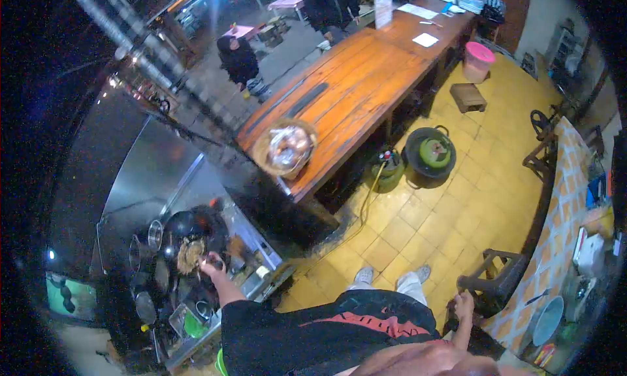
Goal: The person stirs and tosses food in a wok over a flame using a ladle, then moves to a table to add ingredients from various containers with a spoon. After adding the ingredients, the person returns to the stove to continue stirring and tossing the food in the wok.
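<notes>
On the left, my left hand (213, 265) reaches over the stove with its fingers curled closed at the near edge of a dark wok (186, 226). Brownish food (191, 255) lies in the wok, right beside the fingers. What this hand grips is too small and dark to make out. My right hand (464, 305) hangs low at my other side, fingers loosely apart and holding nothing visible. It is nearest to a dark wooden stool (491, 278).
Strainers (145, 307) and a green container (194, 325) stand by the stove. Ahead is a wooden counter (366, 69) bearing a foil-lined basket (287, 147). Gas cylinders (387, 173) stand on yellow tiles. A tiled worktop (568, 180) runs along the right. People (238, 62) are beyond the counter.
</notes>
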The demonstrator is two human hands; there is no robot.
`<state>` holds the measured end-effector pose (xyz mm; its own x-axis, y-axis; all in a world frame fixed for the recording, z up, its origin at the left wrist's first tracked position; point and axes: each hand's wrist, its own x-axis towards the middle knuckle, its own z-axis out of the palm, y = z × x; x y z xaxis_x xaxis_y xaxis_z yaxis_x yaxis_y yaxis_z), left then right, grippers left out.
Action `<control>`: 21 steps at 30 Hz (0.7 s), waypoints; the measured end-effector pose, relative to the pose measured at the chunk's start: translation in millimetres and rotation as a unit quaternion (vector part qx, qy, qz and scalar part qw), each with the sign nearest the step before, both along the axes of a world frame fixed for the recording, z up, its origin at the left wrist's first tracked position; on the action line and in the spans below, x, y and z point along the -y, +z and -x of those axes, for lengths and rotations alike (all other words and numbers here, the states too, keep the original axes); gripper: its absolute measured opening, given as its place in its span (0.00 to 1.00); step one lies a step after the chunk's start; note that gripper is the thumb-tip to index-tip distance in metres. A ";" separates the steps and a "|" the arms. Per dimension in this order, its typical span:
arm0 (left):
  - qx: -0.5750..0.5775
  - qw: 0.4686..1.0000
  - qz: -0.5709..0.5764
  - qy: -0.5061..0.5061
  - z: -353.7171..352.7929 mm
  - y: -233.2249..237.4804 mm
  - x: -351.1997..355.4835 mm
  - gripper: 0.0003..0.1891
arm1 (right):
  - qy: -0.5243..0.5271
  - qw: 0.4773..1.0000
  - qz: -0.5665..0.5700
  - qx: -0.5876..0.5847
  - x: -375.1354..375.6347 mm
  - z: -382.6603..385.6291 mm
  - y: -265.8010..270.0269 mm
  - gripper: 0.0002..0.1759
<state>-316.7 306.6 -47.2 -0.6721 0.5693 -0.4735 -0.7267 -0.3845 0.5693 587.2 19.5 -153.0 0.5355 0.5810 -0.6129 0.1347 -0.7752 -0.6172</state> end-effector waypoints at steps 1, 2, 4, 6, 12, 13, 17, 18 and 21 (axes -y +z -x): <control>0.023 0.997 -0.008 0.067 -44.2 26.5 0.8 0.15 | 0.005 0.997 -0.016 0.082 20.0 -16.0 -24.0 0.17; 0.000 0.996 -0.043 0.081 -84.0 42.5 0.6 0.16 | 0.010 0.986 -0.029 0.163 29.7 -33.3 -39.5 0.17; -0.086 0.981 -0.096 0.145 -135.1 43.8 -12.3 0.18 | -0.032 0.989 -0.057 0.130 19.5 -54.3 -10.1 0.16; -0.021 0.986 -0.112 0.126 -170.9 38.8 -20.6 0.20 | -0.043 0.973 -0.086 0.210 9.4 -64.9 32.6 0.14; -0.017 0.976 -0.152 -0.158 -371.5 30.9 -84.3 0.23 | -0.130 0.962 -0.051 0.235 -26.1 -177.5 43.9 0.21; 0.024 0.954 -0.172 -0.244 -405.0 23.4 -95.9 0.21 | -0.134 0.962 -0.049 0.235 -40.7 -196.0 53.8 0.21; -0.062 0.892 0.082 -0.440 -569.6 4.6 -128.6 0.11 | -0.108 0.955 -0.074 0.267 -90.3 -260.5 76.7 0.27; -0.055 0.832 0.144 -0.533 -588.9 -26.0 -138.9 0.09 | -0.136 0.967 -0.097 0.192 -112.6 -269.2 90.8 0.28; -0.154 0.669 0.254 -0.681 -669.3 -46.6 -151.6 0.13 | -0.170 0.971 -0.154 0.069 -147.1 -299.8 89.3 0.30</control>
<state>352.6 458.3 -93.9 0.1964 0.5722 -0.7962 -0.0243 0.8147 0.5794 886.9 166.6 -63.8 0.7932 0.5008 -0.3464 0.0013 -0.5702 -0.8215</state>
